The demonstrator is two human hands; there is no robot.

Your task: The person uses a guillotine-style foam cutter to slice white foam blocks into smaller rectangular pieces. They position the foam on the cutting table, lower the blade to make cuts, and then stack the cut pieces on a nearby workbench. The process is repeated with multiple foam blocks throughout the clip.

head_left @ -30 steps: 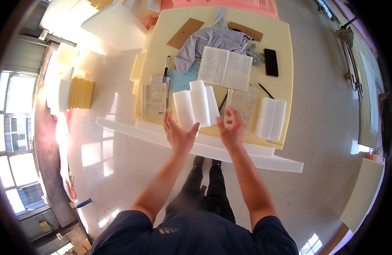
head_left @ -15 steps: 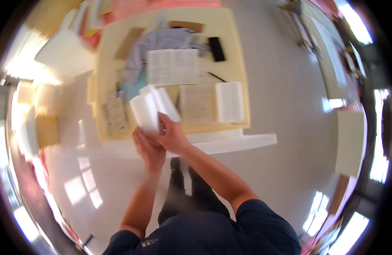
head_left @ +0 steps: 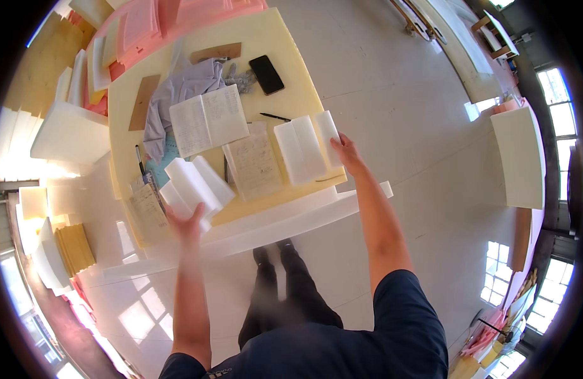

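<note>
A stack of white foam blocks (head_left: 193, 186) is gripped by the left hand (head_left: 185, 222) over the near edge of the yellow table (head_left: 285, 50), fingers clamped on its lower end, its long axis running up and away to the left. Farther right, a white foam slab (head_left: 328, 131) is touched by the right hand (head_left: 347, 151), fingers together along its edge; beside it lies a folded white foam piece (head_left: 299, 151). Beyond, an open notebook (head_left: 208, 120), a pen (head_left: 275, 117) and a black phone (head_left: 267, 74) are seen.

black phone (head_left: 267, 74) (screen dark), yellow tabletop (head_left: 291, 44)
</note>
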